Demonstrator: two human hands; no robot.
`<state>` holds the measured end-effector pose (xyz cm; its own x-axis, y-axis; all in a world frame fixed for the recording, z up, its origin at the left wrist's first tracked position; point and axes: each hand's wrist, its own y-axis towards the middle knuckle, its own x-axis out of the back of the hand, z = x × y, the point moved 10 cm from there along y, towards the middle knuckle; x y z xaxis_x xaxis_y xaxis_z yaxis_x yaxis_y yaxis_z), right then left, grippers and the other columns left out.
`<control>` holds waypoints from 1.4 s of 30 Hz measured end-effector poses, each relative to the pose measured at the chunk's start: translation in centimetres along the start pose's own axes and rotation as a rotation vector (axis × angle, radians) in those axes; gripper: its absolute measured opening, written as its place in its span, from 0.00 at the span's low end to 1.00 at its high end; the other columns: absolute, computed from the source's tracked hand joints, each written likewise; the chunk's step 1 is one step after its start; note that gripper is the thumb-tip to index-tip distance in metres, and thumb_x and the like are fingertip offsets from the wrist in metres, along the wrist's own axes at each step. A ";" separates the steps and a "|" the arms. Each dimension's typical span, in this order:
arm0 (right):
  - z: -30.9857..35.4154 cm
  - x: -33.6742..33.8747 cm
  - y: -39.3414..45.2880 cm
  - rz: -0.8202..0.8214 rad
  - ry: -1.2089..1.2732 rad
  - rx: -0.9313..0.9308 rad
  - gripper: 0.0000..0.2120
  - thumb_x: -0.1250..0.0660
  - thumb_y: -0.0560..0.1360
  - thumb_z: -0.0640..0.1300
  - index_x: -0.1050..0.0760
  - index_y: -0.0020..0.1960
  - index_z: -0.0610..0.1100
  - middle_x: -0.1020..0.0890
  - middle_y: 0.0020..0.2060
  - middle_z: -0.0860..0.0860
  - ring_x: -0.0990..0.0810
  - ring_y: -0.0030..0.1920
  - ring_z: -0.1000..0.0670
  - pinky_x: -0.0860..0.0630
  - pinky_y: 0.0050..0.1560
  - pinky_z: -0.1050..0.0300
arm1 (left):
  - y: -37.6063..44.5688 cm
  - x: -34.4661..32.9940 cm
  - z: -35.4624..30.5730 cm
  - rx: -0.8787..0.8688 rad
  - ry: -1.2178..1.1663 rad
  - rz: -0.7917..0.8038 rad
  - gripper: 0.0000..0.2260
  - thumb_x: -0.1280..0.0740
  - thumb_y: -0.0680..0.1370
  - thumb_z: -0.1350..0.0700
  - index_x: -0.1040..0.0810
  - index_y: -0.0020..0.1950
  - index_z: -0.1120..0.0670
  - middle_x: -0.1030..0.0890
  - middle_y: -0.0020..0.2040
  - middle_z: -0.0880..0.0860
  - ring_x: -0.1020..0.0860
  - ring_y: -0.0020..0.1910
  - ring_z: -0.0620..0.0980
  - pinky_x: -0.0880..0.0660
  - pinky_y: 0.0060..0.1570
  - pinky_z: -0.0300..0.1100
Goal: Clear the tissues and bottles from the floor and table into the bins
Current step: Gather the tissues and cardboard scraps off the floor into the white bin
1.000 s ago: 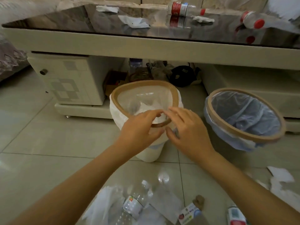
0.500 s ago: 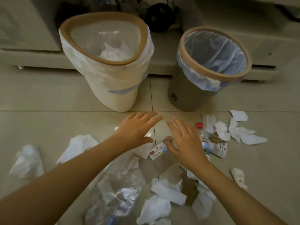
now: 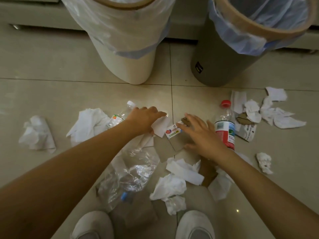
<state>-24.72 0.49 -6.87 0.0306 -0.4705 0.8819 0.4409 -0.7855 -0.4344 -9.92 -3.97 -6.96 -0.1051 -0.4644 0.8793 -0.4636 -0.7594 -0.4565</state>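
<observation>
Now, step in hand: the floor pick-up, both hands low over the litter, nothing lifted yet by the look of it.
Left hand (image 3: 145, 119): palm down, fingers loosely spread and flat on a white tissue sheet (image 3: 161, 125) — pressing it, not closed round it.
Right hand (image 3: 201, 135): fingers splayed and open, hovering over a small printed label (image 3: 173, 132) that lies just under its fingertips; whether they touch it I cannot tell.
Bottles: a clear white-capped bottle (image 3: 120, 113) lying just behind the left wrist; a red-capped bottle (image 3: 225, 128) just beside the right hand's outer edge; a crushed clear bottle (image 3: 131, 173), blue cap, under the left forearm.
Tissues: crumpled wads and flat sheets on both sides and nearer the shoes — soft, white, creased.
Bins: cream bin (image 3: 127, 54) ahead of the left fingers, grey bin (image 3: 222, 62) ahead of the right; both plastic-lined, tan rims.
Next move, my judgement: pinch the sheet closed, lift, carry forward to a bin — light paper, needs a gather, not a squeeze.
Floor: glossy pale tile, smooth.
</observation>
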 end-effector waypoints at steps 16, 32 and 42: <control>1.7 -0.4 3.3 0.053 -0.161 0.086 0.36 0.30 0.73 0.48 0.45 0.75 0.55 0.37 0.71 0.49 0.43 0.71 0.44 0.51 0.71 0.41 | 1.4 -1.0 0.5 0.034 0.052 -0.043 0.30 0.29 0.73 0.49 0.38 0.72 0.47 0.30 0.65 0.53 0.29 0.61 0.55 0.31 0.59 0.52; 3.1 3.0 3.1 0.009 0.138 0.081 0.12 0.35 0.77 0.41 0.25 0.59 0.51 0.22 0.57 0.51 0.25 0.55 0.49 0.24 0.52 0.51 | -1.4 3.8 4.1 0.165 -0.496 -0.284 0.05 0.38 0.79 0.54 0.25 0.52 0.52 0.20 0.47 0.52 0.23 0.44 0.54 0.27 0.44 0.45; 4.1 3.8 3.4 0.042 0.593 -0.001 0.12 0.34 0.77 0.41 0.25 0.52 0.59 0.20 0.53 0.53 0.23 0.54 0.52 0.23 0.52 0.56 | -7.2 0.5 6.9 0.201 -0.536 -0.025 0.02 0.30 0.74 0.56 0.20 0.45 0.50 0.21 0.40 0.45 0.20 0.40 0.44 0.26 0.37 0.31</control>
<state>-19.41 -2.33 -4.30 -0.4583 -0.6451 0.6114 0.4491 -0.7617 -0.4671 -0.59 -1.86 -4.21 0.3890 -0.5715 0.7225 -0.2780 -0.8206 -0.4994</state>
